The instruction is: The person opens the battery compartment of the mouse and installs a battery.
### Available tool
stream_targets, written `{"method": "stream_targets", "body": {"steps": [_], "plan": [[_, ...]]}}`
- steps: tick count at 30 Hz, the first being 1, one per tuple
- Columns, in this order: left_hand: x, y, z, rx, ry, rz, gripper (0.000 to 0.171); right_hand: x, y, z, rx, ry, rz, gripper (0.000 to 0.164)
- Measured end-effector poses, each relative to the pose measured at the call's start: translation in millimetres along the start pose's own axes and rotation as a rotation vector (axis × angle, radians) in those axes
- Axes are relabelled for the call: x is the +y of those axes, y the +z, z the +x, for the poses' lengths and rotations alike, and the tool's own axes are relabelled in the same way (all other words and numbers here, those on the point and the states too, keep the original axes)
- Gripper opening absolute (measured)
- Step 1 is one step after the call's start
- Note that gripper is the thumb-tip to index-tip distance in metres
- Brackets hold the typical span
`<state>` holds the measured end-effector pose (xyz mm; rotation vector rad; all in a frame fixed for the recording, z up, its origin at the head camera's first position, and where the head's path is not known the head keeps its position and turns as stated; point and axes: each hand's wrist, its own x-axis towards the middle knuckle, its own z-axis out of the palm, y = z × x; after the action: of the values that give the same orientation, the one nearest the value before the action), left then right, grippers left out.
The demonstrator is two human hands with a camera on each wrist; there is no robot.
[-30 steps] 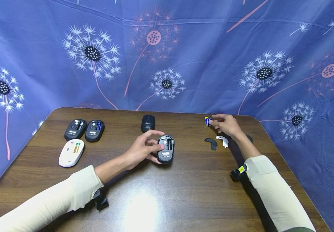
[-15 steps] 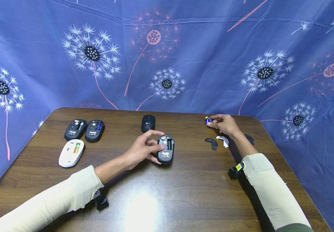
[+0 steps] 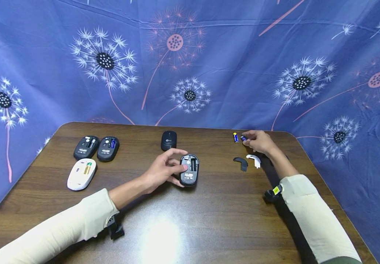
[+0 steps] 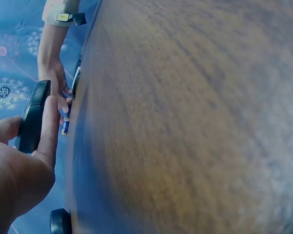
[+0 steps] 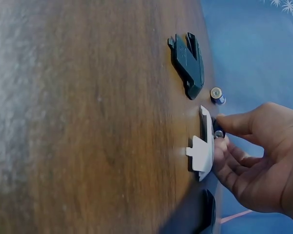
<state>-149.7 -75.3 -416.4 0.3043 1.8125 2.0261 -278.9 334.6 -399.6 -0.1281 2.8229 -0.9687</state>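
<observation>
In the head view my left hand [image 3: 163, 168] grips a black computer mouse [image 3: 190, 178] by its sides, underside up. Its battery slot is uncovered and looks dark inside. My right hand [image 3: 259, 142] is at the far right of the table, pinching a blue battery [image 3: 243, 138] between thumb and finger. A second blue battery [image 3: 235, 138] lies just left of it. In the right wrist view the pinched battery [image 5: 218, 129] is partly hidden by the fingers, and the other battery [image 5: 217, 96] lies beyond. The left wrist view shows the mouse [image 4: 33, 119] edge-on.
A black battery cover [image 3: 241, 162] and a white cover [image 3: 254, 160] lie before my right hand; another dark cover [image 5: 208, 212] is half hidden. At left lie a white mouse [image 3: 77, 178] and two black mice [image 3: 86, 150], undersides up. One black mouse [image 3: 168, 139] sits upright at the back.
The two batteries lay side by side; my right hand has moved one a little to the right, so a gap shows between them. My left hand and its mouse have hardly moved.
</observation>
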Motion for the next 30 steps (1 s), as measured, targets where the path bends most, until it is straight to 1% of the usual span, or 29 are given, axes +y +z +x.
{"method": "stream_targets", "body": {"steps": [4,8,10,13,19,24,30], "plan": [[0.5,0.1,-0.6,0.002,-0.001,0.003,0.059,0.9,-0.7,-4.7,-0.008,-0.003,-0.056,0.048],[-0.1,-0.2,-1.0,0.004,-0.002,0.004,0.058,1.3,-0.1,-12.9,0.030,-0.009,-0.071,0.045],[-0.1,-0.5,-1.3,0.007,-0.004,0.003,0.058,1.5,0.9,-17.5,0.055,-0.026,-0.065,0.044],[0.2,-1.0,-1.6,0.008,-0.008,0.004,0.058,1.2,3.2,-24.8,0.072,-0.039,-0.049,0.043],[-0.1,-2.2,-0.2,0.008,-0.012,0.010,0.060,-1.9,5.1,-39.7,0.107,-0.054,-0.035,0.047],[-0.5,-3.3,0.4,0.018,-0.013,0.015,0.061,-9.4,6.6,-50.2,0.135,-0.067,-0.004,0.048],[-0.4,-2.9,-0.7,0.017,-0.011,0.006,0.061,-19.8,14.2,-60.8,0.155,-0.078,0.020,0.045]]}}
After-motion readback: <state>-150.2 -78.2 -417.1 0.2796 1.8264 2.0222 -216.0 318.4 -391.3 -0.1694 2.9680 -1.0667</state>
